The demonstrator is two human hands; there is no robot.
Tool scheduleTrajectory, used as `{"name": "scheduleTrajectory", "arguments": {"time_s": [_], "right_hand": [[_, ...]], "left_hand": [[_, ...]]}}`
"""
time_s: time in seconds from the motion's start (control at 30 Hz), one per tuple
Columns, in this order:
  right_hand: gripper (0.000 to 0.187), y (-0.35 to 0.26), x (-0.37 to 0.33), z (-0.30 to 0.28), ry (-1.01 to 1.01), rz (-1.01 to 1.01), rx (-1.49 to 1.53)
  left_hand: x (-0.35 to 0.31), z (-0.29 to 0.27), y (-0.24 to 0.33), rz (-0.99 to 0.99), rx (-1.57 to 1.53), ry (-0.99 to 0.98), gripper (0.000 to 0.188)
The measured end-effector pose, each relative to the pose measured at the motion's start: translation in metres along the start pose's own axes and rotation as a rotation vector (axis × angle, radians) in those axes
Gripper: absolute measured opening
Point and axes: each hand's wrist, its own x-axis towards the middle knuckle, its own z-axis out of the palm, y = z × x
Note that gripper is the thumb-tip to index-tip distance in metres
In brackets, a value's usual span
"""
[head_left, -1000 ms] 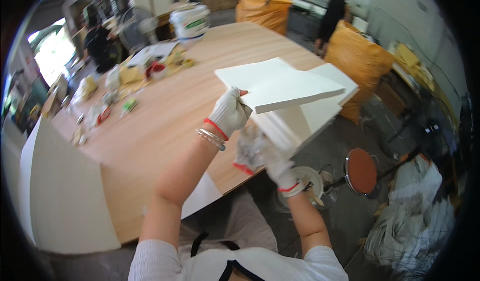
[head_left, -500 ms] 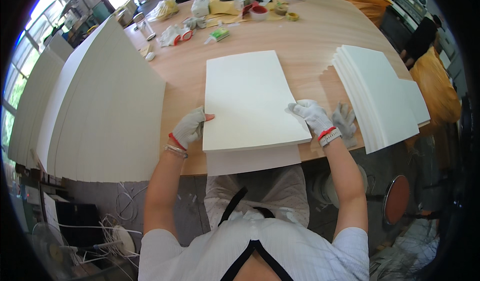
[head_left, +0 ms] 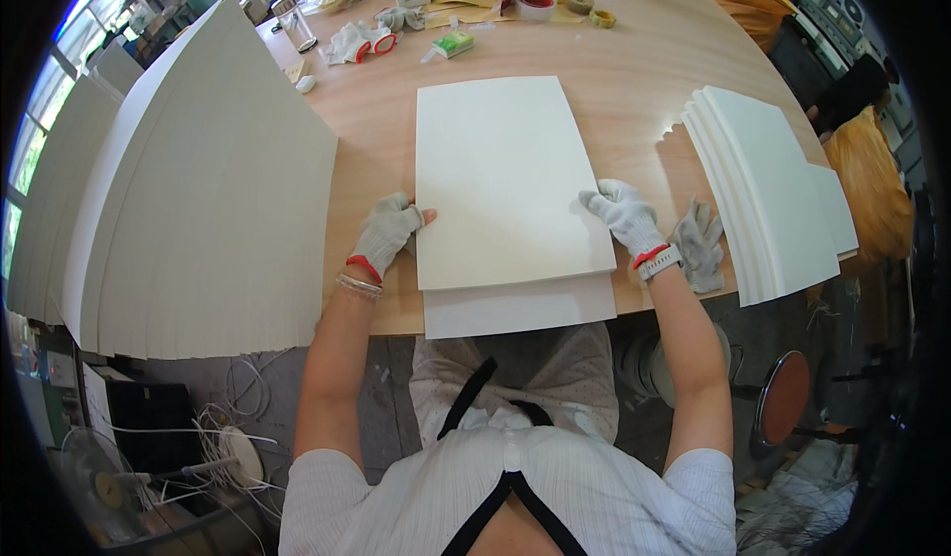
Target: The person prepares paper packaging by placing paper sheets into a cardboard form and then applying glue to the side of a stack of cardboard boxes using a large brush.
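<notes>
White board (head_left: 500,174), flat in the middle of the wooden table (head_left: 634,80), on top of a second white sheet (head_left: 520,308) whose near edge sticks out past the table's front edge toward the body; left hand (head_left: 388,234) in a grey knit glove with a red cuff, pressed against the board's left edge near its lower corner, fingers curled loosely with the thumb tip touching the edge, not wrapped around anything; right hand (head_left: 624,216) in a matching glove, laid on the board's right edge near the lower corner, fingers spread and flat on the surface, holding nothing; metal bracelet (head_left: 357,285) on the left wrist, red band on the right; spare grey glove (head_left: 699,246) lying limp on the table just beside the right wrist; to the right, a stepped stack of white boards (head_left: 768,194), well apart from the middle board, partly overhanging the table edge; to the left, a large pile of white panels (head_left: 198,199), fanned and filling that side; at the far end of the table, small clutter: a roll of red tape (head_left: 535,3), a green packet (head_left: 454,45), a clear glass (head_left: 294,23), another pair of gloves (head_left: 359,41); below the table, a round red stool (head_left: 788,397) to the right and loose white cables (head_left: 233,427) on the floor to the left
</notes>
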Motion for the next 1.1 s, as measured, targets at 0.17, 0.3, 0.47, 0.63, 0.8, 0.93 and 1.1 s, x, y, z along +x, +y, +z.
{"name": "scheduleTrajectory", "arguments": {"time_s": [0.17, 0.3, 0.47, 0.63, 0.8, 0.93, 1.1], "right_hand": [[0.035, -0.007, -0.003, 0.004, -0.036, -0.056, 0.058], [0.042, -0.019, -0.007, -0.006, 0.013, -0.019, -0.405], [0.046, -0.017, -0.004, -0.013, -0.062, -0.038, -0.305], [0.046, -0.016, -0.005, -0.010, -0.010, -0.017, -0.399], [0.043, -0.032, -0.011, -0.006, 0.007, 0.005, -0.484], [0.039, -0.022, -0.021, 0.001, 0.236, -0.290, -0.610], [0.034, -0.052, -0.078, 0.001, -0.082, -0.459, -0.367]], "left_hand": [[-0.025, 0.002, 0.013, 0.132, 0.301, 0.159, 0.037], [-0.089, 0.009, -0.024, 0.416, 0.701, 0.251, 0.054], [-0.136, 0.029, -0.041, 0.450, 0.693, 0.222, 0.064], [-0.137, 0.030, -0.044, 0.368, 0.633, 0.252, 0.067], [-0.137, 0.028, -0.050, 0.389, 0.643, 0.263, 0.068], [-0.132, 0.022, -0.055, 0.489, 0.669, 0.250, 0.074], [-0.139, 0.031, 0.017, 0.733, 0.823, 0.039, 0.092]]}}
